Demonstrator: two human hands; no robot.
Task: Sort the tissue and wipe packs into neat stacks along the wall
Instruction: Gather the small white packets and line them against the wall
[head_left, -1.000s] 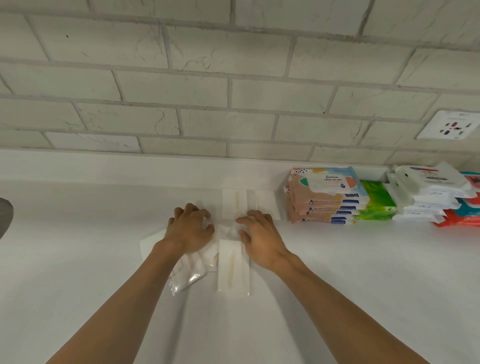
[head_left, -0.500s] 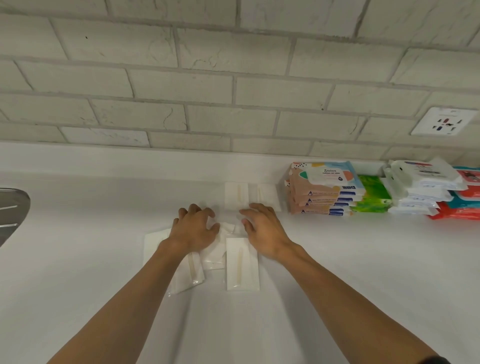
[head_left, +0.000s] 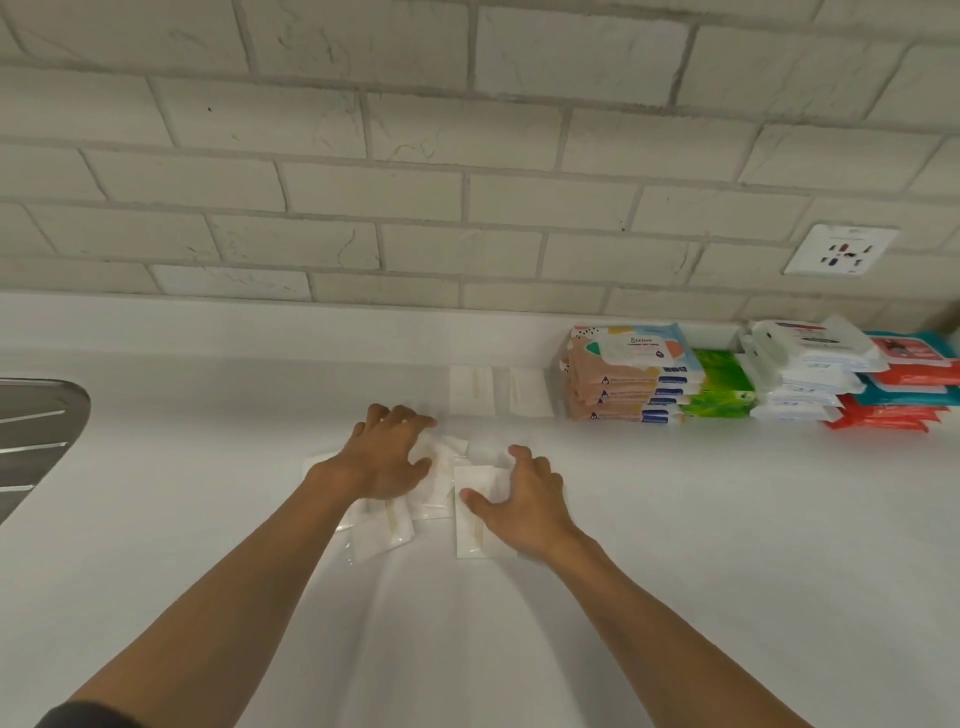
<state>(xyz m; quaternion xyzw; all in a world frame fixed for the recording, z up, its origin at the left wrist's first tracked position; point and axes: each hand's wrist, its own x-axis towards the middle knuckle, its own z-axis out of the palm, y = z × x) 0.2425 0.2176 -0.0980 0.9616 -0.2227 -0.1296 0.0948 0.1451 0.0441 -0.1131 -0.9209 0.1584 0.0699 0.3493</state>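
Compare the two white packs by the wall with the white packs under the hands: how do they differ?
The wall pair lies side by side, squared to the wall, beside the peach wipe stack; the loose white packs overlap at mixed angles. The wall pair is untouched; the left hand and right hand touch the loose white packs. Both sets are flat white packs with a pale stripe.

Our right hand (head_left: 524, 501) has drawn back toward us from the two white packs by the wall (head_left: 498, 397). Its fingers (head_left: 519, 452) now spread wide, and its thumb rests on the single white pack (head_left: 480, 540). Our left hand (head_left: 387, 460) has splayed its fingers over the loose pile (head_left: 441, 478), and the pack below its wrist (head_left: 382, 535) lies straighter. Our view has swung left, showing more of the metal drainer (head_left: 36, 431).
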